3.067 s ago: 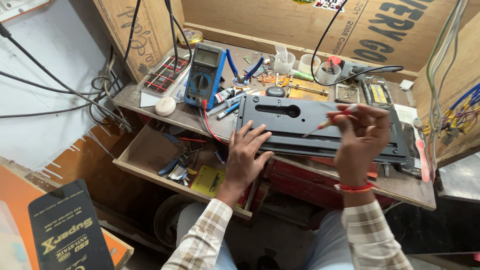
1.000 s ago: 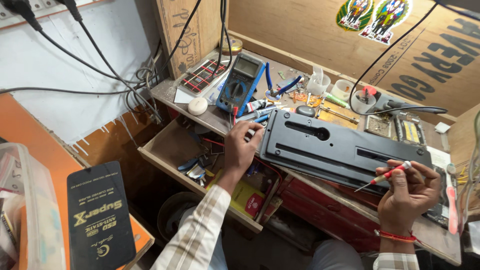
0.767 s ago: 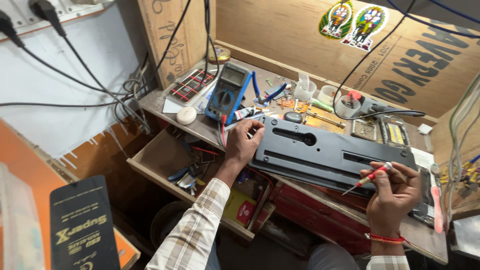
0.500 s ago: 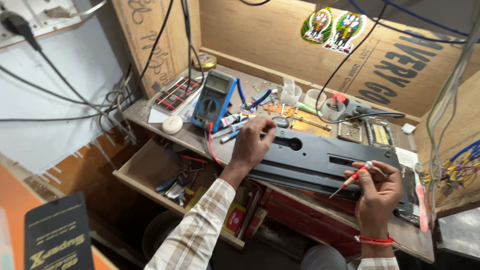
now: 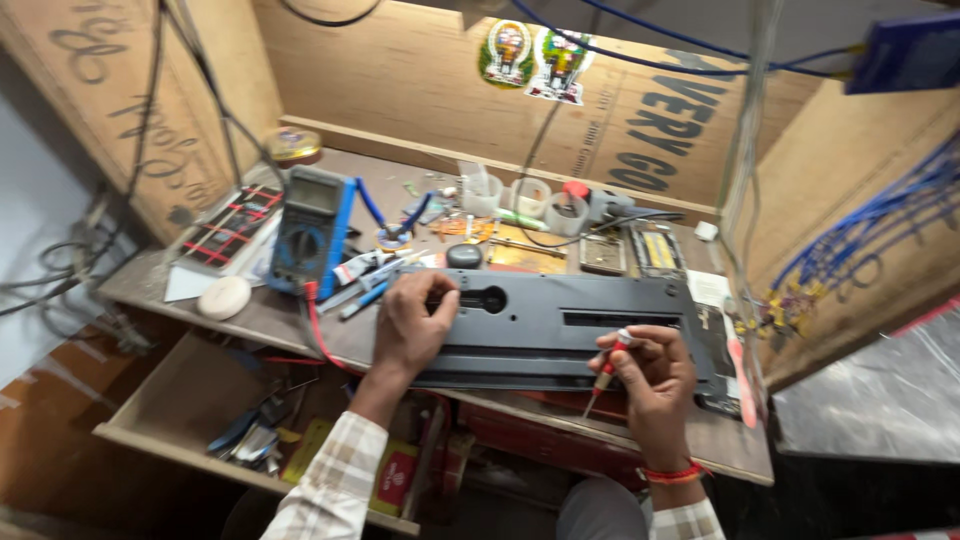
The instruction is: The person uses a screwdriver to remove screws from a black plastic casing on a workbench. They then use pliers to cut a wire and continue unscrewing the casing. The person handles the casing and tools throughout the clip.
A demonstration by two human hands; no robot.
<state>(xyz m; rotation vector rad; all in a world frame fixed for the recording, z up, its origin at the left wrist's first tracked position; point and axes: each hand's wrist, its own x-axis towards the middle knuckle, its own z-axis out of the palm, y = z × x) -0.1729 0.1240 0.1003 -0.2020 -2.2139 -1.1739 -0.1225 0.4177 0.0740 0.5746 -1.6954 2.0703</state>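
Observation:
A long black plastic panel (image 5: 590, 325) with slots lies flat on the wooden workbench. My left hand (image 5: 415, 322) rests on its left end, fingers curled over the edge near an oval slot. My right hand (image 5: 648, 372) sits at the panel's front edge and grips a small red-handled screwdriver (image 5: 606, 373), tip pointing down and left past the panel's near edge.
A blue multimeter (image 5: 310, 230) with a red lead stands left of the panel, beside a white round puck (image 5: 223, 297). Small cups, pens and circuit parts crowd the back of the bench (image 5: 520, 215). An open drawer (image 5: 190, 400) with tools hangs below left. Blue wires (image 5: 850, 240) dangle at right.
My left hand has moved from the bench edge onto the panel's left end. My right hand has drawn the screwdriver in, turning its tip downward. The view has swung right and up.

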